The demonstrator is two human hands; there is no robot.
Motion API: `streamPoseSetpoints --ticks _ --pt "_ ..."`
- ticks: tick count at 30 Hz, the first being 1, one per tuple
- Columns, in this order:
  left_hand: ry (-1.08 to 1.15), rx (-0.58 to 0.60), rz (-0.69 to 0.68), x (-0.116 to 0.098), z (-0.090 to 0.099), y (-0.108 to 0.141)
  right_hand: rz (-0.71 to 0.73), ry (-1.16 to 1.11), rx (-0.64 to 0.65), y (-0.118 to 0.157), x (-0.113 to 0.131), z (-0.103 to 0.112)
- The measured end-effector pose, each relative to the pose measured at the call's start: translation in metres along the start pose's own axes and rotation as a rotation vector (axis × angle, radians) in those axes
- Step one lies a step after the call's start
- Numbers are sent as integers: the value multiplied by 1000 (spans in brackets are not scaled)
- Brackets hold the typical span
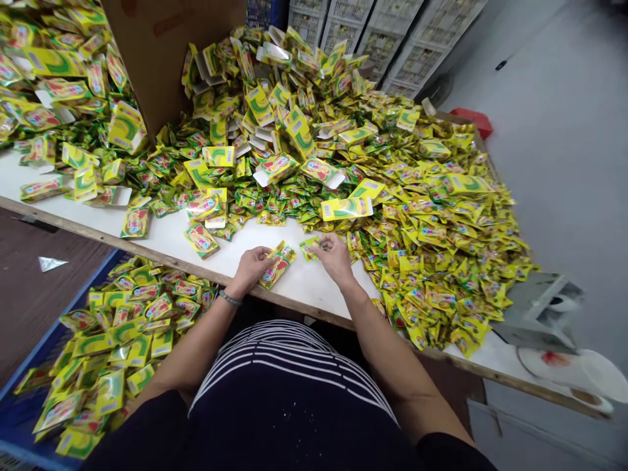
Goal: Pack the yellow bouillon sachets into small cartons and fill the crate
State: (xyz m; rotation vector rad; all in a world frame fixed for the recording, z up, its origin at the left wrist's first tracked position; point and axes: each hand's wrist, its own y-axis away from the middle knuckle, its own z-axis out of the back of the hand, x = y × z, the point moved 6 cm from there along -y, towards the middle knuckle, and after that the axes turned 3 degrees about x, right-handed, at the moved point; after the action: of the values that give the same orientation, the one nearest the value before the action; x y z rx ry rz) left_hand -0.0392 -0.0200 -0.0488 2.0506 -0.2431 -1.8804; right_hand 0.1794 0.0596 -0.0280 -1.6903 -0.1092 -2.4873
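My left hand [254, 267] grips a small yellow-green printed box [279, 264] by its left side, just above the white tabletop [314, 288]. To its right, my right hand [335, 257] pinches a small green-yellow packet [310, 248] between thumb and fingers. A short gap separates the box and the packet. Similar boxes lie beyond my hands, one carton [201, 241] to the left and another long yellow carton [346, 209] behind my right hand. A heap of small yellow packets [422, 261] spreads to the right of my right hand.
A blue crate [29, 425] full of boxes stands low at the left. A brown cardboard panel [161, 59] rises from the pile at the back. Stacked white crates [343, 26] stand behind the table. A grey metal device [540, 311] sits at the right, beside the wall.
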Motion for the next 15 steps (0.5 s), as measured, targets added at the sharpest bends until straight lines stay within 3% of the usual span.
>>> streamPoseSetpoints --ticks 3,8,12,15 --pt "3 50 1 -2 -4 2 47 -161 76 -2 16 -9" --pt "112 149 -16 -11 -13 8 96 20 176 -9 34 -24" --pt "146 215 -23 -18 -17 12 139 -5 275 -11 44 -30" --pt "148 244 -22 -20 -18 13 148 -31 230 -9 47 -32"
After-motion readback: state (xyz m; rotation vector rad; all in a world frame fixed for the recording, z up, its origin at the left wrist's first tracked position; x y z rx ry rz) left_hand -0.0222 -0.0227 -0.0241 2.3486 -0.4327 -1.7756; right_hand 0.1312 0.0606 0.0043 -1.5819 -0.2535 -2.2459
